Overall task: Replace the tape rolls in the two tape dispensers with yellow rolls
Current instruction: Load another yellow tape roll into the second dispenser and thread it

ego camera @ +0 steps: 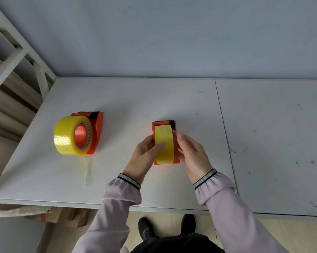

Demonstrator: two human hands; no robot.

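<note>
Two orange dispensers stand on the table (135, 99): the left dispenser (97, 128) and the right dispenser (175, 143). Two yellow rolls, one in each: the left roll (66, 137) and the right roll (164, 143). One loose strip of tape (86, 172) trails from the left roll. Two hands, the left hand (144, 156) and the right hand (192, 154). Two dark shoes (146, 227) below the table edge. Under the table at left, what seems to be one cardboard box (66, 216).

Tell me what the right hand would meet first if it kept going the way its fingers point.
The right hand points up-left, and its fingers already touch the orange plastic tape dispenser holding the yellow tape roll. It would press into that dispenser's side first; the left hand grips the opposite side.
</note>
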